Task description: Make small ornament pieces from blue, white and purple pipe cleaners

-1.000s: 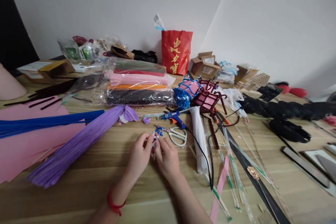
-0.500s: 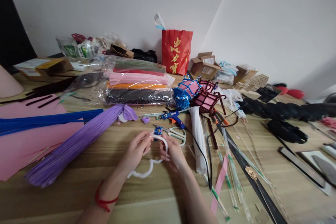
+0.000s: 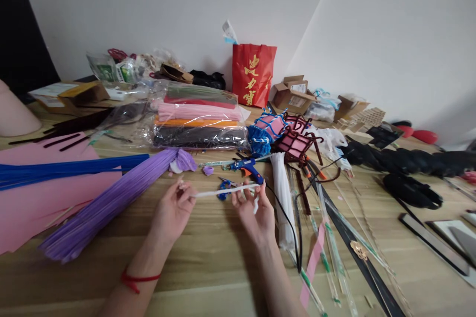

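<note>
A white pipe cleaner (image 3: 219, 191) stretches nearly straight between my two hands above the table. My left hand (image 3: 174, 205) pinches one end of it between the fingertips. My right hand (image 3: 256, 210) grips it farther along, and a short curled piece hangs beside those fingers. Partly covered behind my right hand are scissors (image 3: 233, 184) and a small blue piece (image 3: 223, 190). A blue glue gun (image 3: 248, 167) lies just beyond them. To the right of my right hand is a bundle of white pipe cleaners (image 3: 283, 208).
Purple pipe cleaners (image 3: 119, 208) and blue ones (image 3: 74, 169) lie at left over pink sheets (image 3: 44, 208). Farther back are plastic-wrapped coloured bundles (image 3: 201, 114), wrapped pink cubes (image 3: 293, 144) and a red bag (image 3: 254, 74). The glue gun's black cable (image 3: 292, 228) runs down the right.
My hands have moved apart, my left hand going left and my right hand right. The white pipe cleaner, looped and wavy before, is now pulled almost straight between them.
</note>
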The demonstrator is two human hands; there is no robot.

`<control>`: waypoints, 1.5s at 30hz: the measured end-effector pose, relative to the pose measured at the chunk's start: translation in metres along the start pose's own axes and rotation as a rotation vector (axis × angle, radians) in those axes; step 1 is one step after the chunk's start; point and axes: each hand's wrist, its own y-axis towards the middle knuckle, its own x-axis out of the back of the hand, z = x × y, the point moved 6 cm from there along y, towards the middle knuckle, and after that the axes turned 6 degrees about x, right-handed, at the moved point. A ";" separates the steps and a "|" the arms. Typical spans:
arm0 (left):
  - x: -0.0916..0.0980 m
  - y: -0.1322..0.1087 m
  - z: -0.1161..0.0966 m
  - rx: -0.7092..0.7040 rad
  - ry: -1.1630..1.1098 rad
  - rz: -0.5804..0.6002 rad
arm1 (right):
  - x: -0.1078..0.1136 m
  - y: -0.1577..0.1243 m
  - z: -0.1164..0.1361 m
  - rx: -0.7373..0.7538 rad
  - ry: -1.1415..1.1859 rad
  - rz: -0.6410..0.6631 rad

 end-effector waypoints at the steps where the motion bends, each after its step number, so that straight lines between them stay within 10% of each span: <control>1: -0.003 -0.001 0.007 0.056 0.089 0.034 | 0.000 0.000 0.001 0.011 -0.029 -0.005; 9: -0.013 -0.011 0.025 0.064 0.800 0.165 | -0.013 -0.010 -0.021 -0.307 -0.071 0.194; 15: -0.008 -0.006 0.018 -0.142 0.820 0.162 | -0.011 -0.016 -0.039 -0.326 -0.346 0.134; 24: -0.012 -0.011 0.028 -0.008 0.926 0.185 | -0.023 -0.036 -0.051 -0.439 -0.745 0.554; 33: -0.011 -0.011 0.040 0.104 0.974 0.202 | -0.018 -0.030 -0.048 -0.517 -0.310 0.365; 45: -0.003 -0.010 0.049 0.226 0.885 0.207 | -0.018 -0.026 -0.043 -0.474 -0.342 0.266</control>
